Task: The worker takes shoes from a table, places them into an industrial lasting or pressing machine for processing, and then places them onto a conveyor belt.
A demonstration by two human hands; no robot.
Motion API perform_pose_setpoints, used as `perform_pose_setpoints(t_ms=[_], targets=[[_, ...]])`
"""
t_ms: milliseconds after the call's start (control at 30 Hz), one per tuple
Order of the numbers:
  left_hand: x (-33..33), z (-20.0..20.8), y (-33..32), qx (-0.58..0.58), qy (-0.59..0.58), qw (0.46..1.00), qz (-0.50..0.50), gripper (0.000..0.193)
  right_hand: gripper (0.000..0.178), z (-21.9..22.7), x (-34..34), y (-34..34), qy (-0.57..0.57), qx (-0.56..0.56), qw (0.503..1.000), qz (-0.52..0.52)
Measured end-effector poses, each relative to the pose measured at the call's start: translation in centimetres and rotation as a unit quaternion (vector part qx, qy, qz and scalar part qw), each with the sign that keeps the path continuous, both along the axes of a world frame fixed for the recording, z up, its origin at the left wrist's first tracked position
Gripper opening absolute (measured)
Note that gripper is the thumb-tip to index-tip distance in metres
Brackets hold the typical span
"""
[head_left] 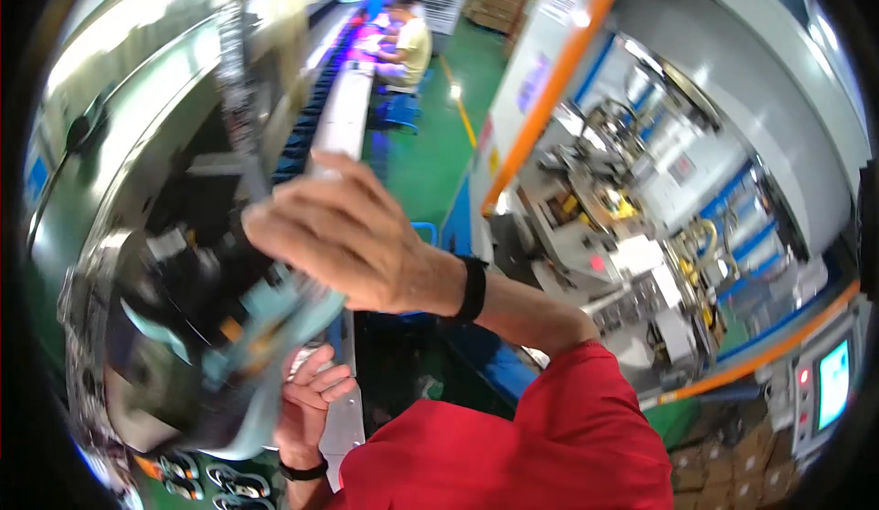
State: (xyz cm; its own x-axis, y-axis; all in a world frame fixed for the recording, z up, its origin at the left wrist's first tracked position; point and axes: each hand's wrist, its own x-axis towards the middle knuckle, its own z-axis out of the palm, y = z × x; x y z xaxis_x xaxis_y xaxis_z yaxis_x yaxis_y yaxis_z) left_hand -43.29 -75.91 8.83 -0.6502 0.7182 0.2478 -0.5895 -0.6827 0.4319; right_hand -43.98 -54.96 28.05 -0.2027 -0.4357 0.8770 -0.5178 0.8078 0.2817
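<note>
A large whitish machine with orange edging, its metal fixtures showing inside, is the landmark. Well to the left of the machine is a blurred object in pale teal and black, whose exact kind cannot be told. The right hand, with a black band at the wrist, stretches leftward away from the machine, over the upper part of the object; its fingers are bent and smeared by motion, so whether they grip anything cannot be told. The left hand, also left of the machine and lower than the right hand, is turned palm up beside the object; its fingers are loosely curled and free of any load, and contact with the object cannot be made out. Farther off, beyond the machine's left side, a co-worker in a yellow top sits beside a long, pale conveyor-like surface. Green floor with a yellow line runs between that surface and the machine. Below and far left of the machine lie several dark shoes with pale soles. A control panel with a lit screen stands at the machine's lower right, with brown cardboard boxes below the machine.
</note>
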Motion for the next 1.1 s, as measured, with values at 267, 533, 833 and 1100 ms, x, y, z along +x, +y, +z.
perform_pose_setpoints(t_ms=[267, 533, 833, 1100], targets=[[10.4, 5.6, 16.5, -0.008, 0.065, 0.940, -0.334, 0.085, 0.064, -6.9, 23.6, 13.4, -0.191, -0.090, 0.911, -0.354], [24.6, 5.9, 32.7, -0.203, 0.289, 0.909, -0.218, 0.068, 0.083, -14.0, 42.8, 18.2, -0.173, -0.716, 0.672, -0.071], [39.9, 2.0, 48.3, -0.165, 0.462, 0.779, -0.391, 0.078, 0.064, -18.5, 59.3, 24.4, 0.131, -0.796, 0.560, -0.188], [47.4, -7.1, 70.6, -0.309, 0.595, 0.708, -0.222, 0.064, 0.063, -17.0, 64.5, 23.2, 0.263, -0.746, 0.466, -0.397]])
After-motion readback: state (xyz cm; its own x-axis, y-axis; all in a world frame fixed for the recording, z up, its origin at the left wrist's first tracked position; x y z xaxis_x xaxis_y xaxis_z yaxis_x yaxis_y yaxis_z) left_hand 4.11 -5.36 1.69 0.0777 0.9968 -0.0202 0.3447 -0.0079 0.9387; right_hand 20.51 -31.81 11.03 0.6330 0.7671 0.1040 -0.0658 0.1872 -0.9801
